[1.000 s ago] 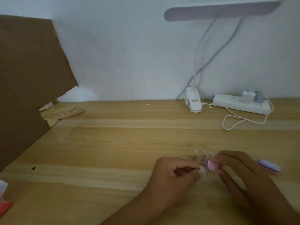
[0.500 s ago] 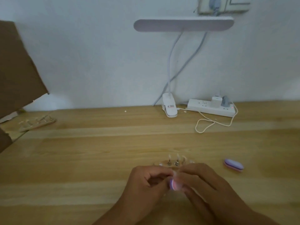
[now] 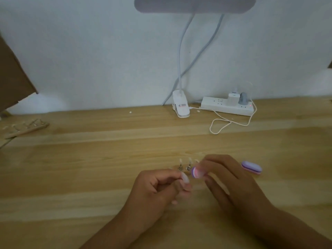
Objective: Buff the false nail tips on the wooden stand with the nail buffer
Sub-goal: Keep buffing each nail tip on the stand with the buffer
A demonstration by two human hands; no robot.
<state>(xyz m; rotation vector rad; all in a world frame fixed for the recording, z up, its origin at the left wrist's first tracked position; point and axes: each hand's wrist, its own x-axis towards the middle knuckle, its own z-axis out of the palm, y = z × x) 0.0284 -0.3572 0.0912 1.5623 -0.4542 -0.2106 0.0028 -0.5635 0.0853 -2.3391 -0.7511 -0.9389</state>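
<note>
My left hand point(image 3: 159, 189) pinches a pale false nail tip point(image 3: 185, 177) between thumb and fingers. My right hand point(image 3: 228, 178) grips a small pink and purple nail buffer point(image 3: 196, 173), its end close beside the tip. Behind my hands the wooden stand point(image 3: 175, 167) is mostly hidden; two clips with clear nail tips point(image 3: 185, 163) rise from it.
A second purple buffer point(image 3: 251, 167) lies to the right of my right hand. A clip lamp point(image 3: 181, 106) and a white power strip point(image 3: 227, 106) with a looped cord sit at the back. Another wooden stand point(image 3: 25, 127) lies far left beside brown cardboard point(image 3: 12, 78).
The buffer has moved up and right off the nail tip in small strokes. The camera view has shifted and tilted, so the lamp and the table slide in the frame.
</note>
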